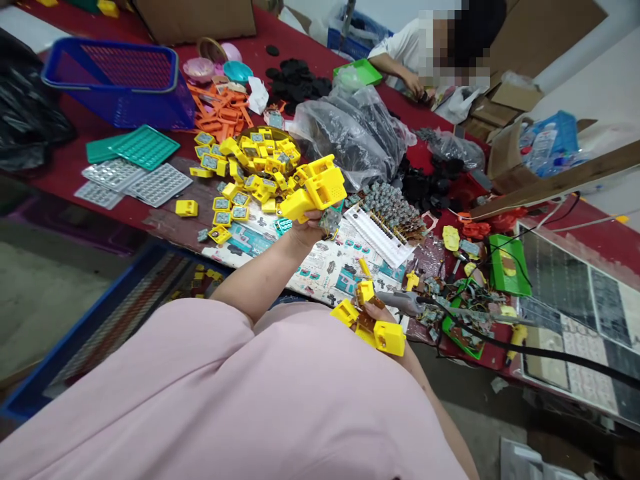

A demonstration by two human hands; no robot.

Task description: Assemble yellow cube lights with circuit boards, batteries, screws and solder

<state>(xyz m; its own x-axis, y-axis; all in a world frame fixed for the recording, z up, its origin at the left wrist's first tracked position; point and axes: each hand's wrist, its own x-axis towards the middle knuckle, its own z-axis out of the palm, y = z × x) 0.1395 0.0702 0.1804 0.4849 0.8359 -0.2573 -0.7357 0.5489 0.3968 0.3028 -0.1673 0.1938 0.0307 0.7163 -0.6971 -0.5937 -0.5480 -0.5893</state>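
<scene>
My left hand [309, 229] is closed around several yellow plastic housings [327, 185], held up over the front of the table. A small grey part [330, 222] shows at its fingers. Lower and to the right, close to my body, my right hand [379, 312] grips more yellow plastic housings [390, 338], with brown parts among them. The grey handle of a corded tool [404, 302] lies just beside that hand. Beyond my left hand is a heap of yellow housings [270, 160], some with grey square pieces set in them.
Printed card [320, 267] covers the table front. A white rack [377, 233] stands near a pile of grey components [390, 203]. Left are a blue basket [120, 100] and green trays [147, 147]. A black cord [540, 348] crosses the right side. Across the table sits another person [400, 57].
</scene>
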